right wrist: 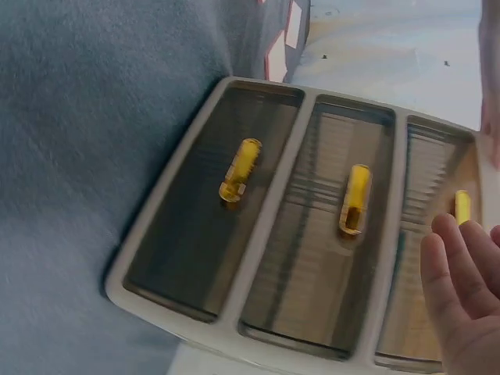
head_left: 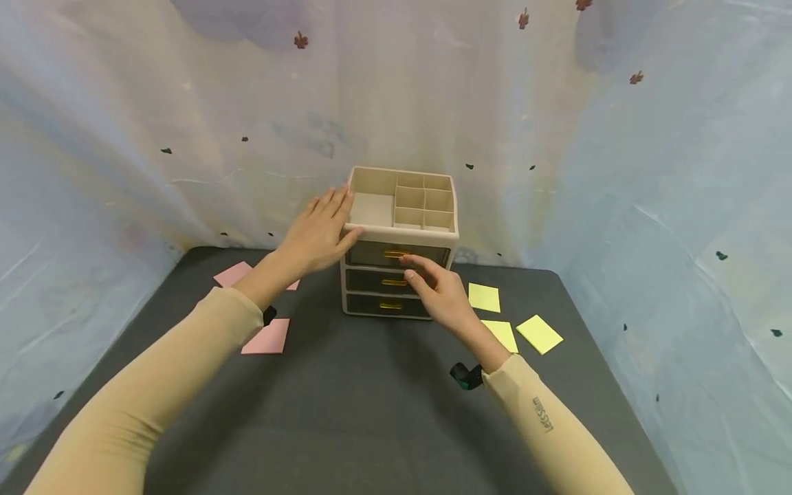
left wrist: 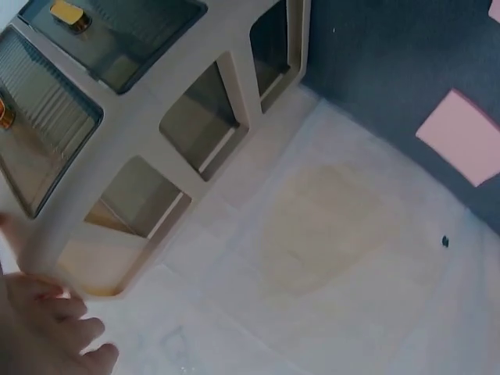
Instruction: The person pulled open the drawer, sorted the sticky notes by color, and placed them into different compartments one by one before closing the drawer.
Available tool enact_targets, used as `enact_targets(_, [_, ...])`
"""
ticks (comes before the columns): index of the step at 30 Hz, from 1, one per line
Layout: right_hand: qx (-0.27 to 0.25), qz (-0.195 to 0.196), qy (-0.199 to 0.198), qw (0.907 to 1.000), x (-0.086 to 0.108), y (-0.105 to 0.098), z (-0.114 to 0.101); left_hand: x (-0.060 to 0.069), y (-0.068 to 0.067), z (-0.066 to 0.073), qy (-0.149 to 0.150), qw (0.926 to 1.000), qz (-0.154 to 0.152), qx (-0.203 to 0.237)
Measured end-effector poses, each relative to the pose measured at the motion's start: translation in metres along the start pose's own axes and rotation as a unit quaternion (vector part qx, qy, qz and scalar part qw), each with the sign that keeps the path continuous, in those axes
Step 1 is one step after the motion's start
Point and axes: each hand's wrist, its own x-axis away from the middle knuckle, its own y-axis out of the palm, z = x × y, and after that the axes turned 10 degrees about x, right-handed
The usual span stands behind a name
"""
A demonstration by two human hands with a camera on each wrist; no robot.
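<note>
A cream desktop organizer point(head_left: 401, 234) stands at the back of the dark table, with three smoky see-through drawers, all closed, and open compartments on top. My left hand point(head_left: 318, 230) rests against its upper left edge, fingers extended and the thumb over the front corner. In the left wrist view, fingers point(left wrist: 70, 328) show by the top corner. My right hand point(head_left: 442, 295) is before the drawers, its index fingertip at the gold handle point(head_left: 396, 254) of the top drawer and the thumb apart below. In the right wrist view, the fingers point(right wrist: 461, 266) overlap the handle's lower end.
Pink sticky-note pads point(head_left: 267, 337) lie to the left of the organizer, partly behind my left arm. Yellow pads point(head_left: 540, 335) lie to its right, one partly behind my right wrist. A patterned pale curtain point(head_left: 396, 103) hangs behind and around the table point(head_left: 371, 405).
</note>
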Motion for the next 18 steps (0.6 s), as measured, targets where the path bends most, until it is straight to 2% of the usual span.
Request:
enact_targets(5, [0.029, 0.017, -0.071, 0.9969, -0.002, -0.014, -0.012, 0.008, 0.001, 0.001, 0.013, 0.9971, 0.075, -0.001])
enact_targets(7, [0.049, 0.036, -0.11, 0.992, -0.005, -0.02, -0.015, 0.011, 0.003, 0.002, 0.027, 0.9927, 0.118, 0.005])
enact_targets(9, [0.065, 0.062, -0.148, 0.9849, -0.01, -0.026, -0.018, 0.015, 0.006, 0.003, 0.046, 0.985, 0.165, 0.015])
enact_targets(12, [0.074, 0.101, -0.188, 0.9742, -0.018, -0.035, -0.021, 0.02, 0.012, 0.005, 0.073, 0.9668, 0.241, 0.044])
enact_targets(15, [0.079, 0.127, -0.205, 0.9672, -0.027, -0.045, -0.022, 0.025, 0.018, 0.008, 0.092, 0.942, 0.31, 0.092])
enact_targets(18, [0.098, 0.143, -0.208, 0.9628, -0.038, -0.052, -0.02, 0.029, 0.025, 0.013, 0.097, 0.9194, 0.353, 0.143])
